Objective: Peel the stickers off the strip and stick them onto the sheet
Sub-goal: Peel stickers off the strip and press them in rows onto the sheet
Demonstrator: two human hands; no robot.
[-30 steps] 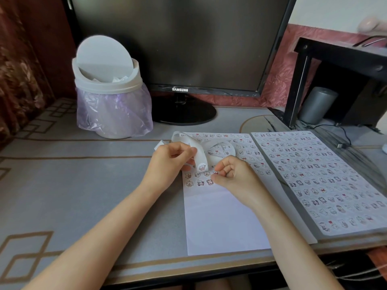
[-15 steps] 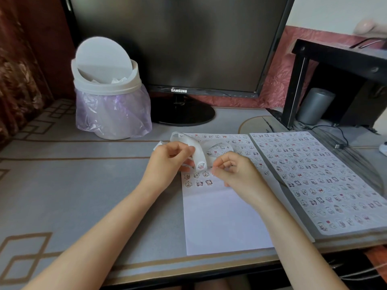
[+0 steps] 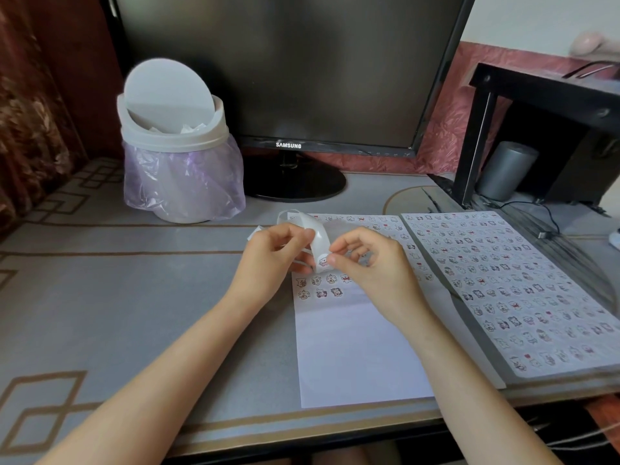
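White strip [image 3: 317, 236] is gripped by the left hand [image 3: 271, 260] just above the sheet [image 3: 352, 347], and a sticker [image 3: 323, 262] at its end is pinched by the right hand [image 3: 372, 266]. The sheet's upper rows are filled; its lower half is bare, so much is judged left.

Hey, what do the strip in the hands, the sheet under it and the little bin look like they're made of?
Strip: likely smooth coated backing paper; it curls in a springy white loop.
Sheet: thin matte paper, lying flat without shine.
Bin: probably moulded plastic, with a smooth cream rim and swing lid.
Bag lining it: thin translucent purplish plastic film, wrinkled.
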